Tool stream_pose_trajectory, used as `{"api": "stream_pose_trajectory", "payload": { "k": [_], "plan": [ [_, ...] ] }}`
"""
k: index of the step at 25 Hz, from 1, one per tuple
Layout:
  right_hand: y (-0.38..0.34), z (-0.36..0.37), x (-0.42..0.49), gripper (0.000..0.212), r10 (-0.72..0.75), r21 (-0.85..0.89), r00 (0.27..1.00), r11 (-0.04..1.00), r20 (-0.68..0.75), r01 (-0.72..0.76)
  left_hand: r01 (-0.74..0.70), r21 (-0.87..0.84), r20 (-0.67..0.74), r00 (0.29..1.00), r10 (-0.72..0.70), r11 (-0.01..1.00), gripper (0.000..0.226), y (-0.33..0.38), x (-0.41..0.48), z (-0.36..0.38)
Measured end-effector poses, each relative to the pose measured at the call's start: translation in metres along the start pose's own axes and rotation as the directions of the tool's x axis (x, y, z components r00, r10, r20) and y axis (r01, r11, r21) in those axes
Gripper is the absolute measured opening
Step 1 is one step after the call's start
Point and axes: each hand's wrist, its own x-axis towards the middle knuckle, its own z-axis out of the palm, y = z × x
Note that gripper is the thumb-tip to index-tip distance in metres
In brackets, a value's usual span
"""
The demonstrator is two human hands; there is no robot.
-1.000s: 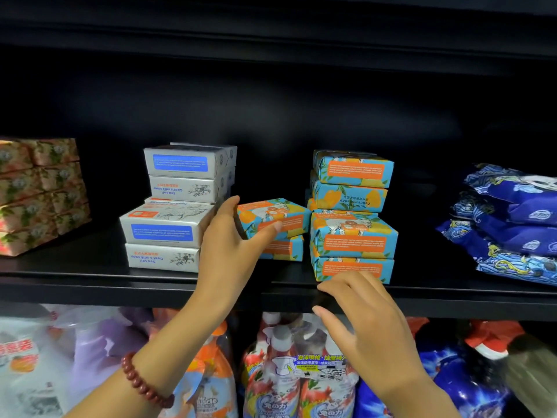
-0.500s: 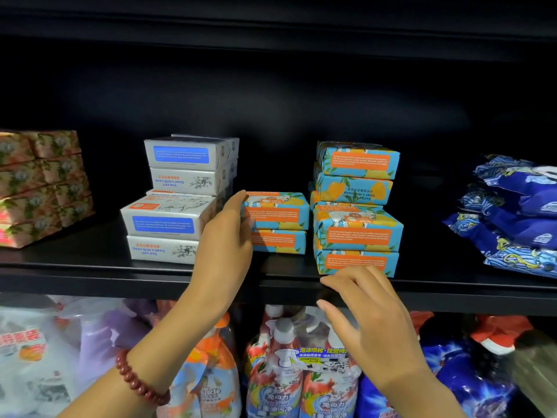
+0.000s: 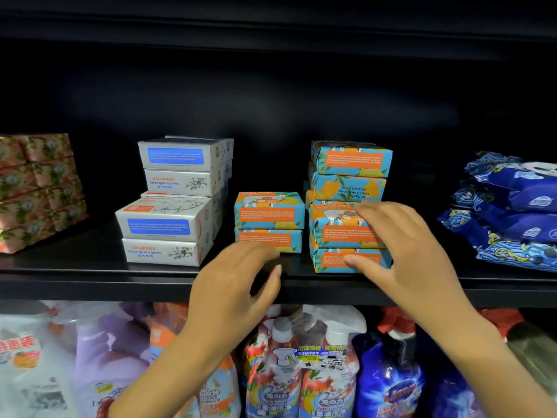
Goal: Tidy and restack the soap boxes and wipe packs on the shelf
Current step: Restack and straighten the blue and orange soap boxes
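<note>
At centre right of the frame the right hand [image 3: 404, 254] holds the front pair of orange-and-blue soap boxes [image 3: 334, 236] on the black shelf [image 3: 90, 276]. Its fingers [image 3: 370, 212] curl over the upper box and the thumb presses the lower box's front face. Both boxes lie flat, long axis left to right, long side toward the camera. Just left stands a second pair [image 3: 268, 218], laid the same way. The left hand [image 3: 232, 285] hovers before the shelf edge below it, fingers loosely curled, holding nothing. White soap boxes [image 3: 168, 224] sit at centre left, blue wipe packs [image 3: 512, 212] at far right.
</note>
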Motion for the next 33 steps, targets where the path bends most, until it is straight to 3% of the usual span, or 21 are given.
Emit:
{"api": "stream_pose_trajectory", "payload": {
  "k": [2, 6, 9, 12, 15, 18, 20, 23, 25, 27, 30, 33],
  "plan": [
    [0.002, 0.004, -0.001, 0.057, 0.007, 0.039, 1.000, 0.999, 0.003, -0.007, 0.007, 0.031, 0.065, 0.998, -0.009, 0.999, 0.030, -0.001, -0.001, 0.000],
    [-0.001, 0.012, -0.008, 0.047, -0.046, 0.019, 0.988, 0.999, -0.146, 0.049, 0.107, 0.022, 0.146, 0.983, -0.109, 0.994, 0.035, 0.003, 0.003, -0.005],
    [-0.006, 0.011, -0.013, 0.029, -0.168, -0.038, 0.945, 0.986, -0.279, 0.164, 0.238, -0.225, 0.098, 0.970, -0.221, 0.945, 0.029, 0.005, 0.009, -0.010],
    [-0.017, 0.009, -0.017, 0.022, -0.332, -0.099, 0.858, 0.942, -0.391, 0.319, 0.427, -0.581, 0.223, 0.902, -0.369, 0.692, 0.036, 0.014, 0.023, -0.016],
    [-0.033, 0.012, -0.017, 0.020, -0.441, -0.144, 0.762, 0.893, -0.474, 0.427, 0.600, -0.666, 0.491, 0.800, -0.345, 0.444, 0.048, 0.021, 0.031, -0.023],
    [-0.038, 0.012, -0.016, 0.025, -0.460, -0.099, 0.794, 0.881, -0.397, 0.462, 0.600, -0.754, 0.495, 0.787, -0.368, 0.267, 0.035, 0.022, 0.031, -0.026],
    [-0.037, 0.007, -0.016, 0.032, -0.396, 0.051, 0.861, 0.900, -0.318, 0.433, 0.541, -0.777, 0.382, 0.811, -0.442, 0.322, 0.028, 0.018, 0.028, -0.025],
    [-0.040, -0.004, -0.013, 0.053, -0.100, 0.338, 0.974, 0.926, -0.205, 0.166, 0.474, -0.804, 0.316, 0.852, -0.417, 0.359, 0.019, 0.017, 0.026, -0.026],
    [-0.046, -0.010, -0.006, 0.069, 0.104, 0.544, 0.995, 0.835, -0.011, -0.081, 0.423, -0.814, 0.294, 0.891, -0.346, 0.397, 0.016, 0.017, 0.025, -0.026],
    [-0.047, -0.013, 0.001, 0.073, 0.159, 0.634, 0.978, 0.745, 0.136, -0.209, 0.355, -0.818, 0.253, 0.929, -0.271, 0.453, 0.020, 0.018, 0.024, -0.026],
    [-0.048, -0.016, 0.004, 0.053, 0.141, 0.678, 0.984, 0.714, 0.106, -0.176, 0.292, -0.846, 0.220, 0.953, -0.206, 0.446, 0.030, 0.018, 0.024, -0.027],
    [-0.051, -0.015, 0.000, 0.042, 0.076, 0.608, 0.995, 0.794, -0.067, -0.020, 0.342, -0.857, 0.270, 0.935, -0.231, 0.385, 0.058, 0.015, 0.026, -0.031]
  ]
}}
